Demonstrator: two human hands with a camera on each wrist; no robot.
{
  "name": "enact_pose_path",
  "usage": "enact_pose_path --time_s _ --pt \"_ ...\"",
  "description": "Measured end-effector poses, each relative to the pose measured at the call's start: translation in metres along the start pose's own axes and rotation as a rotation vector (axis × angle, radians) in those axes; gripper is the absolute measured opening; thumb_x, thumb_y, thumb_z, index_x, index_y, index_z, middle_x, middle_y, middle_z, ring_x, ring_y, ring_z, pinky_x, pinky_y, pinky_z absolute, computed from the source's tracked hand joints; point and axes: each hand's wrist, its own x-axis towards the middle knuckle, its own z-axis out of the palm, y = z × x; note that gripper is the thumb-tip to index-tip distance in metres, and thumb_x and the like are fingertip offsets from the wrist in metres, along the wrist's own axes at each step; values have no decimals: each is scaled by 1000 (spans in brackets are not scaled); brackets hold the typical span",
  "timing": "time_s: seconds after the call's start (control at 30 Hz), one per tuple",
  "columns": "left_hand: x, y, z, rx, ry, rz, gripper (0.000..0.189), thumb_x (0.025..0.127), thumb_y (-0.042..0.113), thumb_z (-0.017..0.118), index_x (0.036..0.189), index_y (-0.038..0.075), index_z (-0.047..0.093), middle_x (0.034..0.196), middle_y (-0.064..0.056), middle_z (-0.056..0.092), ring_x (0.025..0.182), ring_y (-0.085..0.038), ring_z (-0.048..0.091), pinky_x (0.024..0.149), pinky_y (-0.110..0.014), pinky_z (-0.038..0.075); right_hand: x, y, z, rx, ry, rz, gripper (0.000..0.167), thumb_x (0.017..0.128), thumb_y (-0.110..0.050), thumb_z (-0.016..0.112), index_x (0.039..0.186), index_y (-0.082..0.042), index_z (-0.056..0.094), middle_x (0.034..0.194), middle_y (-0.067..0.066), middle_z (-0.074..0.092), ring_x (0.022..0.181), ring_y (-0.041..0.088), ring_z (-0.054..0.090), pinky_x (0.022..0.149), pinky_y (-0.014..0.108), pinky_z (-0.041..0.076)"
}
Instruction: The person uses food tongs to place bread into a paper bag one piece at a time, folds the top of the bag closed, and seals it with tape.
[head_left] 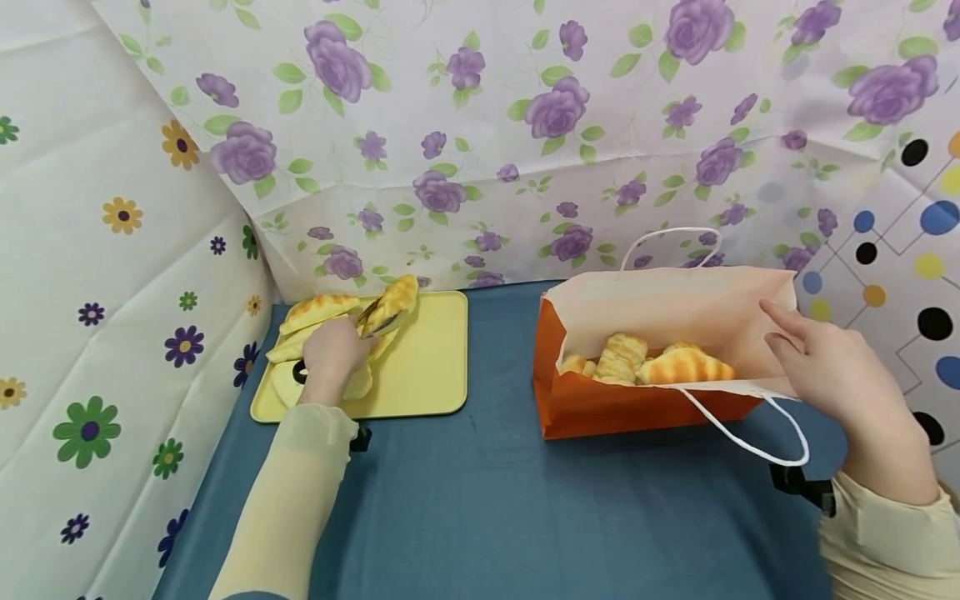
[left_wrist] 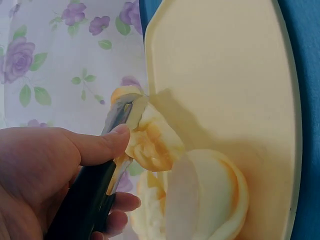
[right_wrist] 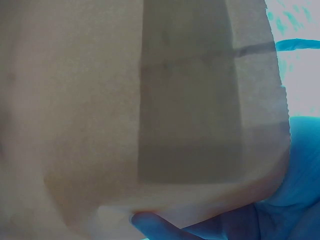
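In the head view my left hand [head_left: 333, 354] grips black-handled tongs [left_wrist: 82, 200]. Their metal tips clasp a golden-brown bread roll [head_left: 395, 298] at the back of a yellow tray [head_left: 431, 358]. More bread [head_left: 318, 310] lies on the tray's left side, partly covered by the hand. My right hand [head_left: 843, 367] holds the right end of an orange paper bag [head_left: 600, 412], its fingers over the rim and the mouth spread wide. Several pieces of bread [head_left: 686, 364] sit inside. In the right wrist view a fingertip [right_wrist: 147, 222] rests against the bag's pale panel [right_wrist: 90, 125].
White rope handles [head_left: 780, 454] stand at the bag's back and hang over its front. A blue cloth [head_left: 480, 508] covers the table between tray and bag. Flowered sheets [head_left: 480, 150] rise behind and at the left, a dotted one [head_left: 926, 292] at the right.
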Motion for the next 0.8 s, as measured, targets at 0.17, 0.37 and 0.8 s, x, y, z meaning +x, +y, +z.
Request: enact_pose_path --time_s 0.17,0.37,0.8 --pt "-4 2 -1 -33 -5 15 74 105 48 68 164 9 45 122 -24 70 66 -28 60 53 -39 44 1 1 0 -4 3 3 62 116 -36 44 170 -12 26 132 46 55 84 45 60 72 58 44" --pt "-9 4 0 -48 7 36 77 104 51 69 162 7 47 129 -26 68 67 -29 61 53 -40 45 2 1 -1 -9 -4 7 62 116 -39 42 170 -13 25 144 48 45 92 51 59 74 60 44" --pt "-29 15 -3 -76 74 129 78 103 56 68 165 15 46 101 -20 72 51 -24 47 45 -36 33 2 2 -1 -12 -4 4 63 116 -39 43 170 -14 25 130 46 54 89 50 60 73 59 43"
